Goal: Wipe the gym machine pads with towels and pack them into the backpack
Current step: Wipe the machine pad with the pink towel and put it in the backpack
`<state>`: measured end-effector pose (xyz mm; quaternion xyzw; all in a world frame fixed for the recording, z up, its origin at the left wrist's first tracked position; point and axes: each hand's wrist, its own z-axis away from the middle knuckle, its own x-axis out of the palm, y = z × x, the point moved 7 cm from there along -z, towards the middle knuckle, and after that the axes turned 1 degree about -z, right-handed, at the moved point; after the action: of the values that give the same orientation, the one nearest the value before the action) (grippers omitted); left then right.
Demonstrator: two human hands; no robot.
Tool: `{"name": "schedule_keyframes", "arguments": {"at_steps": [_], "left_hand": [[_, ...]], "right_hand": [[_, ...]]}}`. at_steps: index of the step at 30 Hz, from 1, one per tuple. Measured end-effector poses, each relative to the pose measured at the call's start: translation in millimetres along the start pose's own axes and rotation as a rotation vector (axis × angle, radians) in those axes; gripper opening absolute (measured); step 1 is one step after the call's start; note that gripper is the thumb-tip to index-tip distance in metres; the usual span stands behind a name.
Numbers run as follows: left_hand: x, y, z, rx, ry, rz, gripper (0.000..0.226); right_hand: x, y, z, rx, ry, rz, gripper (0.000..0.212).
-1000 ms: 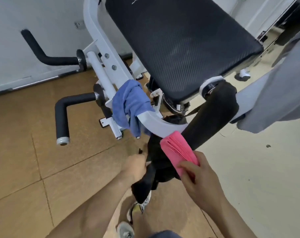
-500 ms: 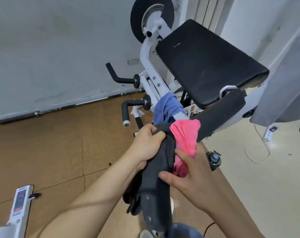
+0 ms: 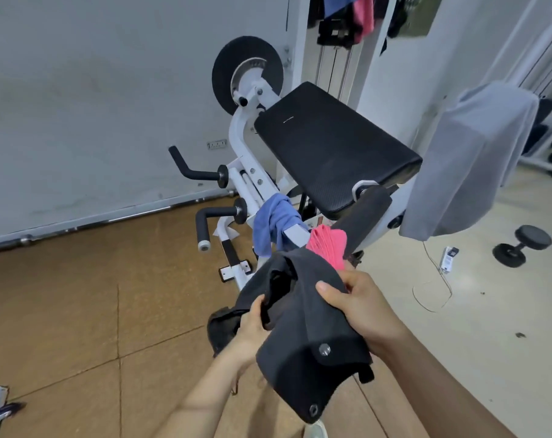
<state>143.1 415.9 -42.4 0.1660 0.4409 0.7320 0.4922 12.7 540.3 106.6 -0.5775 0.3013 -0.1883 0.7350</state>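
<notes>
Left hand (image 3: 251,322): clenched on black fabric backpack (image 3: 303,339) rim; held mouth open
Right hand (image 3: 360,306): gripped flap, folded pink towel (image 3: 328,246); packing

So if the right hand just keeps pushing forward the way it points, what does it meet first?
Probably the pink towel, bunched just beyond the right hand at the backpack mouth. Past that stands the machine's black roller pad, though depth is hard to judge.

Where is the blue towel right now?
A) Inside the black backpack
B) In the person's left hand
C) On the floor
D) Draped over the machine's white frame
D: the blue towel hangs over the white frame below the black pad, clear of both hands.
</notes>
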Motion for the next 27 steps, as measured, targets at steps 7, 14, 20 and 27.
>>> {"name": "schedule_keyframes", "arguments": {"at_steps": [7, 14, 20, 27], "left_hand": [[25.1, -45.9, -49.1, -0.122, 0.358, -0.397, 0.067], [2.0, 62.1, -10.4, 0.133, 0.623, 0.053, 0.037], [-38.2, 205.3, 83.8, 0.285, 0.661, 0.268, 0.035], [-67.8, 307.6, 148.0, 0.439, 0.760, 0.062, 0.015]], "right_hand": [[-75.6, 0.9, 9.9, 0.051, -0.127, -0.187, 0.020], [-171.6, 17.0, -10.2, 0.158, -0.115, 0.233, 0.021], [-181.2, -44.7, -10.9, -0.128, 0.353, 0.860, 0.035], [-60.0, -101.3, -34.3, -0.550, 0.225, 0.957, 0.068]]}}
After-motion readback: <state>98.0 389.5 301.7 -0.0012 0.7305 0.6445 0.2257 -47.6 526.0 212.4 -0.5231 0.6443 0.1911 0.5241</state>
